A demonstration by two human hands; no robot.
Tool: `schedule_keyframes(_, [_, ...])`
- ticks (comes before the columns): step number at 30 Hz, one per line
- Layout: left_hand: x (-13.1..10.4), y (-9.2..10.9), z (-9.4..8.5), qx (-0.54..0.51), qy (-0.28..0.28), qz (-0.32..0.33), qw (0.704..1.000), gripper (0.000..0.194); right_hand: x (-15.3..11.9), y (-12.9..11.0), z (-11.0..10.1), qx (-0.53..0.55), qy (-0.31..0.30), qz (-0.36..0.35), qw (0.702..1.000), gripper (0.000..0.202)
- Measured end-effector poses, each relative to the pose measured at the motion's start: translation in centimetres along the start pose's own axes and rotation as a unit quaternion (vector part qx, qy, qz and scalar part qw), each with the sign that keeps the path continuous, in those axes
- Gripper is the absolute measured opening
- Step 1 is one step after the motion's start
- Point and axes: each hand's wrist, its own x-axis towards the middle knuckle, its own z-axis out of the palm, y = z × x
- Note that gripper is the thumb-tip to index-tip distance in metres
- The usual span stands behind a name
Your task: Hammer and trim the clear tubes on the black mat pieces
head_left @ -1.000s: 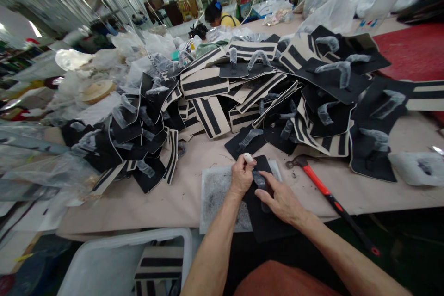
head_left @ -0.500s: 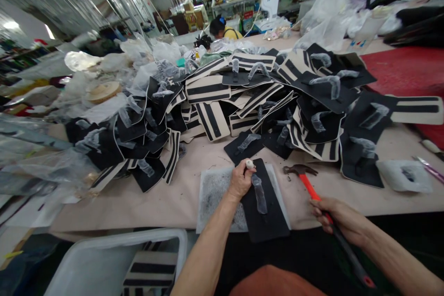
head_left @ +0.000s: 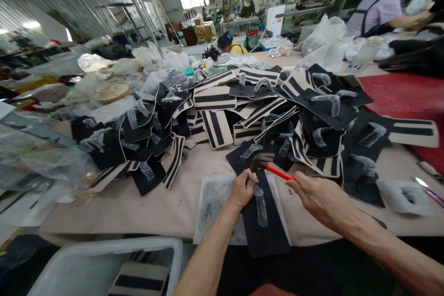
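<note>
My left hand (head_left: 242,189) is closed round a short upright punch-like tool (head_left: 253,175) with a whitish top; its lower end is hidden. It stands at the far part of a black panel (head_left: 267,240), which has a plastic-wrapped handle piece (head_left: 261,206) on it. Wrapped round the red grip of a claw hammer (head_left: 277,171), my right hand (head_left: 308,189) holds the hammer's head at the tool's top; whether they touch I cannot tell. Under the panel lies a pale, dark-specked board (head_left: 217,208).
Behind my hands a heap of black panels (head_left: 326,106) with striped undersides spans the table. A white bin (head_left: 104,249) holding striped panels stands below left. To the right are a plastic-wrapped white roll (head_left: 402,199) and a purple-handled tool (head_left: 433,194). A person (head_left: 378,9) works at the back right.
My right hand has lifted the hammer from the table and brought its head leftward over the tool in my left hand. My left hand stays in the same place on the panel.
</note>
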Motion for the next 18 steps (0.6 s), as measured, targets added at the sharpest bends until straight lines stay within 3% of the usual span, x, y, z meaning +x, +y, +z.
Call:
schedule_keyframes(4, [0.0,-0.1,0.1,0.015,0.003,-0.008,1.000,0.013,0.1,-0.5,-0.3,0.066,0.143,0.018,0.987,0.040])
schedule_keyframes(6, [0.0,-0.2,0.1,0.018,-0.002,-0.012,1.000,0.012,0.1,-0.4,-0.1,0.038,0.111,-0.007,0.993,0.040])
schedule_keyframes(9, [0.0,-0.2,0.1,0.014,-0.007,-0.015,1.000,0.008,-0.1,-0.1,0.3,-0.012,0.007,-0.031,0.999,0.039])
schedule_keyframes(14, [0.0,-0.1,0.0,0.000,-0.003,-0.006,1.000,0.013,-0.5,-0.1,0.9,0.058,0.062,0.037,0.996,0.043])
schedule_keyframes(18, [0.2,0.3,-0.2,0.000,-0.007,-0.011,1.000,0.008,-0.5,0.3,1.3,0.015,-0.071,0.030,0.997,0.040])
